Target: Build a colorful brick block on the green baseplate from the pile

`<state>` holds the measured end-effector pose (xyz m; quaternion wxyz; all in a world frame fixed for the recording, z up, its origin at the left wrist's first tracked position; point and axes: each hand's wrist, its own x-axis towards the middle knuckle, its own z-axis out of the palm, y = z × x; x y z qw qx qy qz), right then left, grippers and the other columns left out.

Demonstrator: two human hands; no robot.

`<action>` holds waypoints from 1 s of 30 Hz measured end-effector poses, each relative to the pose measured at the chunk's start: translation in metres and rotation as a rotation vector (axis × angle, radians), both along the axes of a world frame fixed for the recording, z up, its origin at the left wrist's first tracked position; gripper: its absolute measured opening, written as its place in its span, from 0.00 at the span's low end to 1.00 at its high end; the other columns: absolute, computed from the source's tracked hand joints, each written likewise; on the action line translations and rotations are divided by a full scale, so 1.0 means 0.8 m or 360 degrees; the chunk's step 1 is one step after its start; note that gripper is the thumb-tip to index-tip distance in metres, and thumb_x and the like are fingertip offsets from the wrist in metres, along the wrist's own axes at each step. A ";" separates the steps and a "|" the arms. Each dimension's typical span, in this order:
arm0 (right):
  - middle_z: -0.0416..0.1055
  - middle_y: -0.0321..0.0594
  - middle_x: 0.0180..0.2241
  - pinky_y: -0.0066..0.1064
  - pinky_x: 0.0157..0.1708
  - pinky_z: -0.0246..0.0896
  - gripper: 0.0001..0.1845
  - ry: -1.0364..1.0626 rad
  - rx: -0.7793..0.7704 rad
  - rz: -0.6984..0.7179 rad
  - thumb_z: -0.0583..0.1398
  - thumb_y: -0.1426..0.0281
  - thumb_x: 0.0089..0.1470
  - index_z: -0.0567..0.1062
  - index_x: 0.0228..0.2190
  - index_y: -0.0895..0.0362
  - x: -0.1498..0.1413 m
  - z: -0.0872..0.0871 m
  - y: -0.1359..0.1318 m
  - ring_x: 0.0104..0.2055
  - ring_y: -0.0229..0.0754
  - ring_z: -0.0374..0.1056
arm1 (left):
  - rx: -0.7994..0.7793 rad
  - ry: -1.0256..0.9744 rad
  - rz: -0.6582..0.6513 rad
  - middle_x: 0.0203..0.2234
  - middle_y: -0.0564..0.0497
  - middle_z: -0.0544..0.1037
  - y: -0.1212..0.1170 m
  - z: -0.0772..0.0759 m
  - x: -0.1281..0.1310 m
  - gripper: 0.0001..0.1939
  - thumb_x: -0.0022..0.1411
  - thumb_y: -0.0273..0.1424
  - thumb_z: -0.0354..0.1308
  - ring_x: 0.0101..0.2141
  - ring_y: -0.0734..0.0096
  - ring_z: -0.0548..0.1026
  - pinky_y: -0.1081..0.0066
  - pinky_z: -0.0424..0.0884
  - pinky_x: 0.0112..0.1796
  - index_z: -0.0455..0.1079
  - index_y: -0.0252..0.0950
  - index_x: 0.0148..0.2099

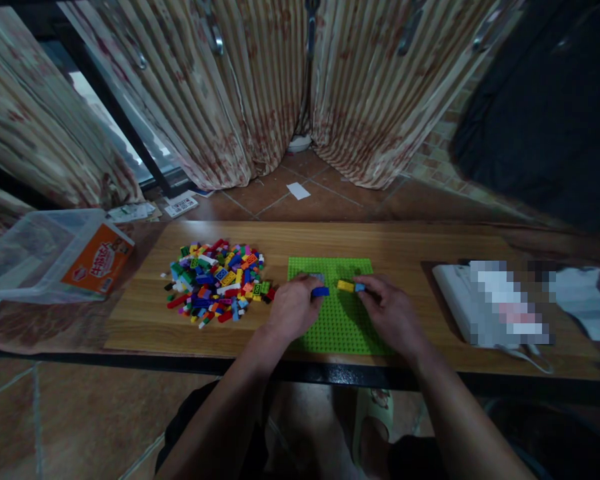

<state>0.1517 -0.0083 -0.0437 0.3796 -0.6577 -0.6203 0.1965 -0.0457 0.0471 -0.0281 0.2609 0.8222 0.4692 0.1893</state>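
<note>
Here's my counter (pixel 405 243), long enough to spread everything out. The green board (pixel 325 337) lies right in front of me, probably so both hands meet over it; the brick pile (pixel 220 287) sits to its left, within easy reach, I'd say. My left hand (pixel 293 308) pinches a dark blue brick (pixel 321 291); my right hand (pixel 391 312) leaves the yellow brick (pixel 345 286) poking out, perhaps for visibility, pinching the light blue brick (pixel 360 287) behind it.

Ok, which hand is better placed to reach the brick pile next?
Probably the left hand: it is nearer the brick pile, while the right hand is at the green baseplate's opposite side. Both look occupied, though: left with a dark blue brick, right with a light-blue brick and yellow brick.
</note>
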 end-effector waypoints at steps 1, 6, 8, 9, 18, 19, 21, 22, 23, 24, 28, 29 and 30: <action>0.74 0.45 0.43 0.41 0.46 0.64 0.15 -0.0025 0.0002 -0.0012 0.54 0.65 0.57 0.76 0.43 0.55 0.001 -0.001 0.000 0.44 0.46 0.71 | 0.0028 0.0023 -0.0015 0.37 0.47 0.77 0.000 -0.001 -0.001 0.09 0.60 0.29 0.54 0.34 0.65 0.74 0.68 0.69 0.38 0.75 0.39 0.40; 0.75 0.47 0.41 0.40 0.43 0.66 0.15 -0.0076 0.0009 -0.0131 0.55 0.64 0.57 0.76 0.42 0.57 0.005 0.000 0.000 0.40 0.47 0.72 | 0.0057 0.0064 -0.0086 0.38 0.47 0.77 0.001 -0.002 -0.004 0.09 0.60 0.28 0.55 0.38 0.64 0.74 0.68 0.69 0.41 0.75 0.40 0.41; 0.76 0.46 0.41 0.40 0.44 0.66 0.15 -0.0072 0.0033 -0.0162 0.55 0.64 0.58 0.76 0.41 0.56 0.002 0.001 0.002 0.41 0.47 0.72 | 0.0048 0.0077 -0.0092 0.38 0.48 0.77 0.001 -0.002 -0.005 0.09 0.60 0.28 0.55 0.38 0.65 0.74 0.68 0.70 0.42 0.75 0.39 0.41; 0.76 0.46 0.41 0.41 0.45 0.65 0.15 -0.0073 0.0057 -0.0160 0.55 0.63 0.58 0.77 0.41 0.56 -0.002 0.001 0.005 0.42 0.47 0.72 | 0.0051 0.0085 -0.0087 0.38 0.48 0.77 0.000 -0.001 -0.006 0.09 0.60 0.28 0.56 0.38 0.65 0.74 0.68 0.70 0.42 0.75 0.39 0.41; 0.77 0.44 0.39 0.45 0.49 0.64 0.15 -0.0100 0.0263 0.0005 0.56 0.66 0.58 0.79 0.43 0.53 -0.044 -0.019 0.041 0.46 0.49 0.68 | 0.0058 0.0199 -0.0075 0.37 0.50 0.77 0.001 0.008 -0.014 0.12 0.59 0.24 0.54 0.40 0.69 0.74 0.69 0.70 0.47 0.75 0.39 0.42; 0.76 0.44 0.39 0.45 0.49 0.64 0.15 -0.0130 0.0262 0.0012 0.56 0.66 0.58 0.79 0.43 0.53 -0.045 -0.022 0.044 0.47 0.49 0.68 | 0.0054 0.0191 -0.0070 0.37 0.50 0.77 0.002 0.008 -0.014 0.12 0.59 0.24 0.54 0.40 0.69 0.74 0.69 0.70 0.47 0.75 0.39 0.43; 0.76 0.45 0.38 0.46 0.50 0.63 0.14 -0.0191 0.0263 0.0017 0.57 0.67 0.58 0.79 0.43 0.53 -0.046 -0.027 0.046 0.48 0.50 0.67 | 0.0054 0.0176 -0.0064 0.38 0.50 0.77 0.003 0.008 -0.014 0.13 0.58 0.24 0.55 0.41 0.68 0.74 0.69 0.71 0.47 0.74 0.39 0.44; 0.76 0.45 0.38 0.46 0.50 0.63 0.14 -0.0215 0.0264 0.0015 0.57 0.67 0.58 0.80 0.43 0.53 -0.045 -0.028 0.046 0.48 0.51 0.66 | 0.0057 0.0169 -0.0062 0.38 0.50 0.77 0.003 0.007 -0.015 0.13 0.58 0.24 0.55 0.41 0.68 0.74 0.68 0.71 0.47 0.74 0.39 0.44; 0.76 0.45 0.39 0.46 0.50 0.63 0.14 -0.0235 0.0265 0.0016 0.57 0.67 0.58 0.80 0.43 0.53 -0.044 -0.029 0.045 0.48 0.51 0.66 | 0.0058 0.0164 -0.0056 0.38 0.50 0.77 0.004 0.006 -0.015 0.13 0.58 0.24 0.55 0.42 0.68 0.74 0.68 0.71 0.48 0.74 0.39 0.45; 0.76 0.45 0.39 0.47 0.50 0.63 0.14 -0.0248 0.0266 0.0018 0.57 0.67 0.57 0.80 0.43 0.53 -0.044 -0.029 0.044 0.49 0.51 0.66 | 0.0061 0.0158 -0.0053 0.38 0.50 0.77 0.004 0.005 -0.015 0.13 0.58 0.25 0.56 0.42 0.67 0.74 0.68 0.71 0.48 0.74 0.38 0.45; 0.75 0.45 0.41 0.47 0.51 0.62 0.15 -0.0268 0.0274 0.0034 0.57 0.66 0.58 0.78 0.45 0.53 -0.042 -0.029 0.042 0.50 0.51 0.65 | 0.0064 0.0134 -0.0033 0.40 0.49 0.76 0.003 0.003 -0.016 0.14 0.57 0.25 0.56 0.43 0.67 0.74 0.67 0.70 0.49 0.73 0.37 0.47; 0.75 0.45 0.43 0.48 0.52 0.62 0.16 -0.0272 0.0274 0.0043 0.57 0.66 0.58 0.78 0.45 0.53 -0.042 -0.029 0.042 0.51 0.51 0.65 | 0.0062 0.0135 -0.0026 0.40 0.49 0.76 0.003 0.003 -0.016 0.14 0.58 0.25 0.56 0.43 0.67 0.74 0.67 0.70 0.49 0.73 0.37 0.47; 0.75 0.46 0.44 0.48 0.52 0.61 0.16 -0.0276 0.0271 0.0051 0.57 0.66 0.57 0.77 0.46 0.54 -0.042 -0.029 0.042 0.51 0.51 0.65 | 0.0060 0.0140 -0.0015 0.41 0.48 0.76 0.002 0.002 -0.016 0.14 0.58 0.25 0.56 0.43 0.67 0.74 0.67 0.70 0.50 0.73 0.37 0.47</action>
